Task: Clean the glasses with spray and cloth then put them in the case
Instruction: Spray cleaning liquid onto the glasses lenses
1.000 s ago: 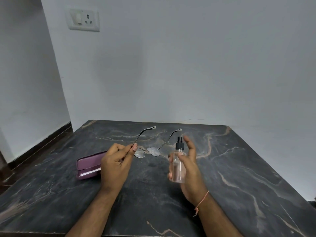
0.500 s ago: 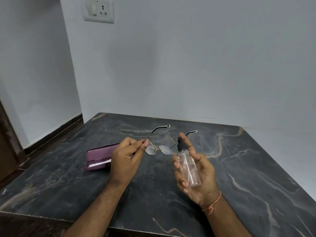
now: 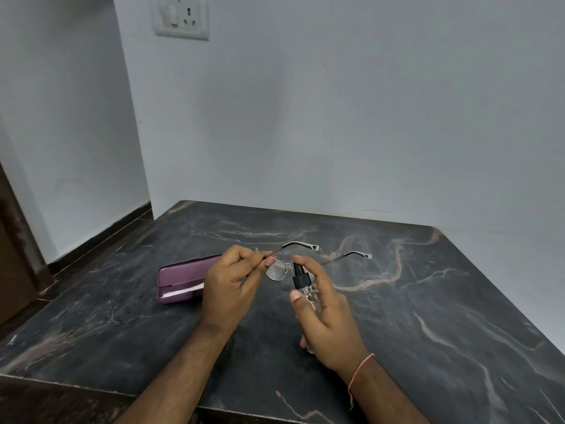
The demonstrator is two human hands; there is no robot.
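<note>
My left hand [image 3: 230,284] pinches the left temple of thin metal-framed glasses [image 3: 276,270] and holds them above the table, both temples unfolded and pointing away from me. My right hand [image 3: 328,319] grips a small clear spray bottle [image 3: 308,293] with a black nozzle; the forefinger rests on top of the nozzle, which sits close to the lens. Droplets show on the left lens. A purple glasses case [image 3: 180,278] lies open on the table left of my left hand, with something white inside it. No separate cloth is visible.
The dark marble table [image 3: 428,316] stands in a corner of white walls. A wall socket [image 3: 182,18] is high on the back wall. The table's front edge runs below my forearms, and dark floor shows at the left.
My right hand has brought the bottle up closer to the glasses and set the forefinger on the nozzle. The view has shifted slightly to the left.
</note>
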